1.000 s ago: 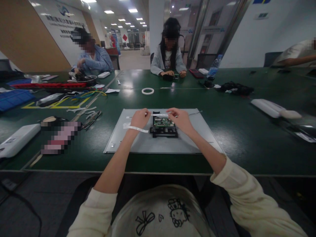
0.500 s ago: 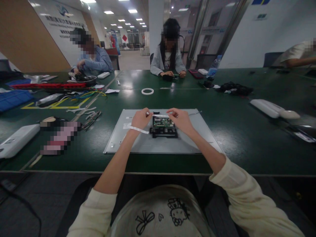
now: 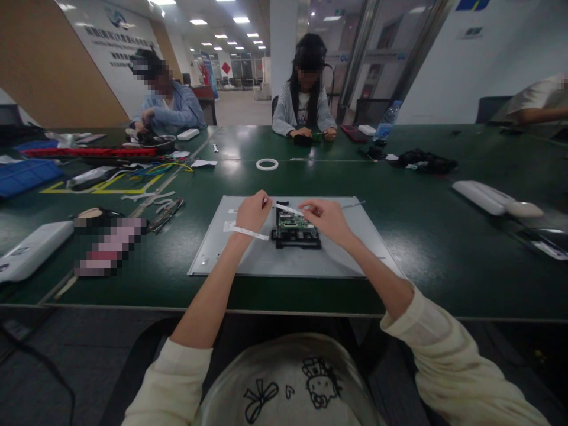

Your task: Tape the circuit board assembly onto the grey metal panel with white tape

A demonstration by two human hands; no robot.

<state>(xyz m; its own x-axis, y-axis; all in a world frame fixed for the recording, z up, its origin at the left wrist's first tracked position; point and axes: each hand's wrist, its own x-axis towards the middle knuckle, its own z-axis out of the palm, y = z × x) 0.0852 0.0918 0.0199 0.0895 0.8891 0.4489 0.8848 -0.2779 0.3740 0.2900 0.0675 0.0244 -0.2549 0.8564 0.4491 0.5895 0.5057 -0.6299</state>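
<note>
Right fingers (image 3: 309,207): pinching white strip (image 3: 288,209)
Left fingers (image 3: 262,197): curled closed, hold unclear
Circuit board (image 3: 290,222): beneath strip, above gray panel (image 3: 257,260)

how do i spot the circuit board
On the dark green table lies a large grey panel. On it, between the left hand and right hand, sits a black frame. The circuit board is on that frame, green against its black.

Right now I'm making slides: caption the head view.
Right hand holding a white strip over a circuit board, left hand nearby.
</note>
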